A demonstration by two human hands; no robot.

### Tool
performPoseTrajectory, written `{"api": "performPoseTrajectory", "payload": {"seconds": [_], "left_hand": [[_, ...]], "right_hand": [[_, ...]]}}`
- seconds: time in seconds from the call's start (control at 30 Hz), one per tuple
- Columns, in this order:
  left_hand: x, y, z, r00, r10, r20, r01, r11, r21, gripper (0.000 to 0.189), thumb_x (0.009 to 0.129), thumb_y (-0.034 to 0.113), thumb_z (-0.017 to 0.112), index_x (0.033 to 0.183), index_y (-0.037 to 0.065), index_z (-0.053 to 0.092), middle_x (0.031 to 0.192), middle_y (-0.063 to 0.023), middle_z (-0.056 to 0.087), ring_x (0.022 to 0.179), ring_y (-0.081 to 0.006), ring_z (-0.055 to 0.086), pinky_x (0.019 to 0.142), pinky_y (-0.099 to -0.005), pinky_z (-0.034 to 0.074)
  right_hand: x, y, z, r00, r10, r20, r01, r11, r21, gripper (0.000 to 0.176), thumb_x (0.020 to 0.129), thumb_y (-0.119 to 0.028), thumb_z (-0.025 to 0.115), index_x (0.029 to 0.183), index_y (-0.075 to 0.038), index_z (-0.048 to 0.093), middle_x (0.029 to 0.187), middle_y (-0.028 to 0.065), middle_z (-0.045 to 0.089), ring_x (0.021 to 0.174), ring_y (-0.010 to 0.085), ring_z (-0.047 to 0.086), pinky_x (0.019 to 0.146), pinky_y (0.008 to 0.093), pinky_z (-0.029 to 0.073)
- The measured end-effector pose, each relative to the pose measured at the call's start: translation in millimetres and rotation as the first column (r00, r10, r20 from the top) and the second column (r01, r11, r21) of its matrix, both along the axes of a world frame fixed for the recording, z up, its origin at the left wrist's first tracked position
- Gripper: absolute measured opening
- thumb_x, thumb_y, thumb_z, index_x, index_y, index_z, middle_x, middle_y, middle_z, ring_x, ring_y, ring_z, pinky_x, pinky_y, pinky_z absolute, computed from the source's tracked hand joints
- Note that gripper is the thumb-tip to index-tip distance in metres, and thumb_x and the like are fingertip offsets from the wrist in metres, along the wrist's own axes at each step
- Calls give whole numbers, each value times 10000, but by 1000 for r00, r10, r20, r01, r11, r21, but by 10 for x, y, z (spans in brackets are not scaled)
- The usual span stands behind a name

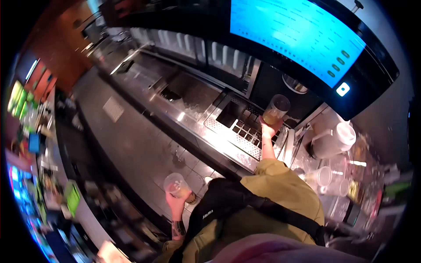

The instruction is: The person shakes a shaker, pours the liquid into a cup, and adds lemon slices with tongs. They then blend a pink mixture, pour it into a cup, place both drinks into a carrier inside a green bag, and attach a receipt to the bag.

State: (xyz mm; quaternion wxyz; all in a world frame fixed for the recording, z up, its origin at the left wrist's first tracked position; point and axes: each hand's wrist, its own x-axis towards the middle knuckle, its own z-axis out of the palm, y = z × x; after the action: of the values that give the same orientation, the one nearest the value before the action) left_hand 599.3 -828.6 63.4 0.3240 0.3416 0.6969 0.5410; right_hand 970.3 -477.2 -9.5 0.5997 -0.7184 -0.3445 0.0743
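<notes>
Below a bright blue screen (294,35) of unreadable text, my right hand (270,127) clasped a tall clear cup (278,107); my left hand (176,204) curled around a second cup (176,185)

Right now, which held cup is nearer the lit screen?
The cup in the right hand, above the counter; the left hand holds its cup over floor tiles.
</notes>
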Motion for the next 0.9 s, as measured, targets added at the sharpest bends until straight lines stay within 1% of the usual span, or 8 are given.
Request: {"api": "performPoseTrajectory", "payload": {"seconds": [0.2, 0.27, 0.33, 0.4, 0.53, 0.6, 0.7, 0.9], "left_hand": [[-1701, 2023, 204, 988, -157, 8, 153, 974, 166, 821, 626, 55, 880, 1306, -16, 426, 1278, -125, 478, 1150, -223, 494, 995, -355, 419], [-2266, 2909, 340, 950, -113, -290, 177, 963, 202, 847, 633, 115, 885, 1328, -22, 420, 1319, -141, 460, 1183, -247, 478, 1023, -385, 400], [-2837, 3794, 303, 963, -17, -270, 83, 969, 235, 883, 637, 163, 888, 1370, 17, 418, 1290, -127, 510, 1174, -251, 486, 1014, -405, 411], [-3359, 4653, 233, 886, -19, -464, 159, 951, 266, 813, 704, 192, 850, 1369, 17, 416, 1285, -122, 531, 1163, -242, 493, 979, -387, 435], [-4392, 6204, -436, 930, -37, -366, 167, 929, 330, 837, 654, 221, 882, 1322, 4, 426, 1261, -121, 537, 1130, -234, 526, 917, -352, 475], [-4549, 6469, -152, 932, -55, -359, 123, 978, 169, 857, 622, 201, 899, 1306, -12, 428, 1258, -125, 530, 1124, -234, 538, 940, -348, 467], [-4977, 6943, -396, 968, -222, -115, 249, 898, 363, 935, 591, 148, 909, 1338, -14, 371, 1269, -166, 510, 1143, -253, 530, 997, -383, 425], [-5245, 6637, -817, 974, -111, -195, 138, 982, 130, 922, 604, 45, 840, 1338, -44, 289, 1306, -203, 393, 1226, -303, 411, 1024, -396, 378]], "right_hand": [[-54, 57, 186, 970, -205, 131, 231, 944, -234, 1192, 417, -488, 905, 1383, -35, 375, 1312, 232, 518, 1202, 335, 524, 984, 408, 451], [-383, 39, 500, 940, -227, 256, 304, 897, -320, 1108, 415, -449, 909, 1320, 0, 453, 1186, 222, 607, 1086, 292, 612, 889, 378, 510], [-583, -29, 363, 991, -74, 108, 114, 892, -437, 799, 437, -342, 926, 1060, 40, 604, 902, 161, 703, 806, 209, 687, 714, 335, 559], [-1455, 102, 879, 987, -120, 108, 147, 944, -297, 856, 444, -322, 924, 1134, 29, 558, 991, 170, 693, 884, 253, 686, 802, 355, 546], [-3111, 711, 1300, 981, 179, 79, -151, 950, -274, 825, 508, -266, 932, 1171, 15, 529, 1059, 152, 661, 958, 233, 653, 854, 340, 526], [-3899, 1187, 1082, 962, 269, 54, -261, 958, -115, 857, 511, -246, 937, 1200, 17, 501, 1115, 133, 628, 997, 215, 625, 886, 336, 512], [-5092, 1897, 1078, 899, 438, -12, -438, 899, -11, 909, 525, -207, 940, 1255, 8, 443, 1162, 113, 601, 1036, 204, 602, 928, 328, 493], [-6717, 3049, 640, 848, 509, -149, -495, 860, 122, 890, 530, -197, 930, 1247, 33, 457, 1217, 115, 556, 1130, 191, 539, 979, 298, 436]]}}
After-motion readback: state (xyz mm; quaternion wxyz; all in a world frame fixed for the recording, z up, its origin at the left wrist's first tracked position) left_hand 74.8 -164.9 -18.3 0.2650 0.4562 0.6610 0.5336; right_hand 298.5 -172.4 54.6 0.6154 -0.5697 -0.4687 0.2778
